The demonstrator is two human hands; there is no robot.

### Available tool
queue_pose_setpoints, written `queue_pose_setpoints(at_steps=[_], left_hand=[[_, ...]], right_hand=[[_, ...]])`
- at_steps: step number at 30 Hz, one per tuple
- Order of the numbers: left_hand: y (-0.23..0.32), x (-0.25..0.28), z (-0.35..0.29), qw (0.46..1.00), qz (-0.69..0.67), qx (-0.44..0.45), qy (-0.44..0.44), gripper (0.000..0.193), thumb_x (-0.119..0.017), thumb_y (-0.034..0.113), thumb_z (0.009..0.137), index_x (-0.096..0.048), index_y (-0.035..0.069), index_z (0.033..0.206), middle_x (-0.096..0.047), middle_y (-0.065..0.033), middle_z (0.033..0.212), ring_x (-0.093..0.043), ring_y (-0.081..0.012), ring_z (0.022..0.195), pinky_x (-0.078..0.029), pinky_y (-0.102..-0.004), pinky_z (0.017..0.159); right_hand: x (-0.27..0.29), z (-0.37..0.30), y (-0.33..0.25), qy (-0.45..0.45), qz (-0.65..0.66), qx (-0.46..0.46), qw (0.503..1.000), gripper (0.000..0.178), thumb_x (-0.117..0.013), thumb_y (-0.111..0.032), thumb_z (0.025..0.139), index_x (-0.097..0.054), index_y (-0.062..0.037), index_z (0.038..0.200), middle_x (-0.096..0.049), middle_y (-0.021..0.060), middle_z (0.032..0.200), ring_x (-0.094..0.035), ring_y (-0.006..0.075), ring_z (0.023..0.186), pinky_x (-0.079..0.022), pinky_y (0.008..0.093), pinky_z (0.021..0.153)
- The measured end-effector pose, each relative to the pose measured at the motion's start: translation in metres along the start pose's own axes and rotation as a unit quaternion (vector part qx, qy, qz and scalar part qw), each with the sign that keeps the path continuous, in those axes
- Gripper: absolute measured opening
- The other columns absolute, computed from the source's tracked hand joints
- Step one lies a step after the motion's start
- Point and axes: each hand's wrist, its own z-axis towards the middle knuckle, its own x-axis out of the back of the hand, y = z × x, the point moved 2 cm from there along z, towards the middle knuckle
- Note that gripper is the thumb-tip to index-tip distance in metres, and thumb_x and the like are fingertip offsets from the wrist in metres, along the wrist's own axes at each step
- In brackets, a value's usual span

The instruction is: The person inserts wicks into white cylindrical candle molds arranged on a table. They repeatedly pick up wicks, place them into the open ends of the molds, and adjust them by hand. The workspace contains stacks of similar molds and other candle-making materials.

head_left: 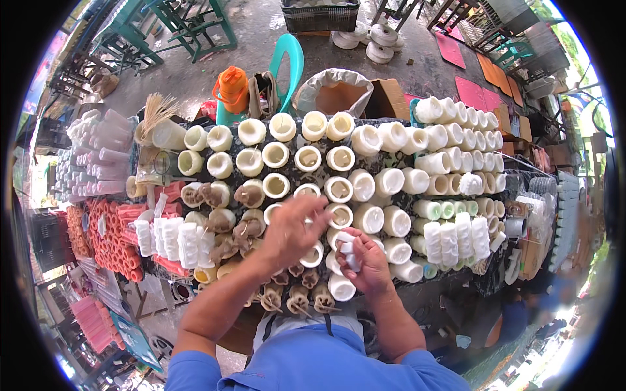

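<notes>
Rows of white, hollow, cylinder-shaped candles point(307, 158) stand upright on the dark table in front of me, some with a wick showing inside. My left hand point(295, 228) reaches over the middle rows, slightly smeared, its fingers stretched out and apart above a candle point(339, 216); nothing shows between them. Nearer my body, my right hand point(368, 264) is closed around several small white pieces point(350, 251), perhaps wax. Below it sits a white candle point(342, 287). Brown, flower-shaped candles point(298, 300) with wicks line the near edge, partly under my left forearm.
White wrapped bundles point(456, 240) lie on the right side, and similar ones point(175, 241) on the left. Pink-red tubes point(117, 238) are stacked at far left. Beyond the table are a green chair point(287, 58), an orange jug point(233, 88) and a lined sack point(362, 81).
</notes>
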Motion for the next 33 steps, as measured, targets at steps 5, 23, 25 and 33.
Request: queue_pose_setpoints(at_steps=[5,23,25,33], left_hand=[[-0.058,0.022,0.153,0.946,0.271,-0.176,0.036,0.028,-0.08,0.011,0.091,-0.074,0.0,0.116,-0.071,-0.0161,0.1,-0.07,-0.0368,0.099,-0.056,-0.0476,0.089],[-0.114,0.008,0.127,0.946,0.261,-0.165,-0.103,0.008,-0.067,0.002,0.08,-0.067,0.002,0.087,-0.064,-0.0115,0.095,-0.061,-0.0314,0.103,-0.051,-0.0442,0.094],[-0.119,0.009,0.13,0.941,0.272,-0.165,-0.12,0.011,-0.069,0.001,0.078,-0.068,0.002,0.089,-0.064,-0.0117,0.099,-0.061,-0.0315,0.105,-0.051,-0.0442,0.095],[-0.124,0.011,0.131,0.958,0.203,-0.183,-0.09,0.017,-0.072,0.0,0.079,-0.069,-0.001,0.096,-0.066,-0.0135,0.112,-0.062,-0.0332,0.114,-0.051,-0.0456,0.101]], right_hand=[[0.007,0.041,-0.052,-0.001,0.005,0.052,0.999,0.037,-0.063,-0.016,0.112,-0.054,-0.0058,0.146,-0.071,0.0144,0.119,-0.069,0.023,0.088,-0.055,0.027,0.052],[-0.018,0.132,-0.077,0.096,-0.407,0.116,0.901,0.028,-0.072,-0.021,0.108,-0.069,-0.0027,0.13,-0.074,0.0047,0.104,-0.062,0.0071,0.073,-0.05,0.0235,0.061],[-0.028,0.142,-0.079,0.097,-0.519,0.158,0.834,0.025,-0.073,-0.012,0.106,-0.072,-0.0033,0.129,-0.076,0.007,0.106,-0.066,0.0125,0.079,-0.054,0.0293,0.069],[-0.057,0.179,-0.067,-0.034,-0.744,0.334,0.577,0.032,-0.074,-0.001,0.095,-0.072,-0.0062,0.126,-0.072,0.0149,0.099,-0.073,0.037,0.082,-0.058,0.0458,0.07]])
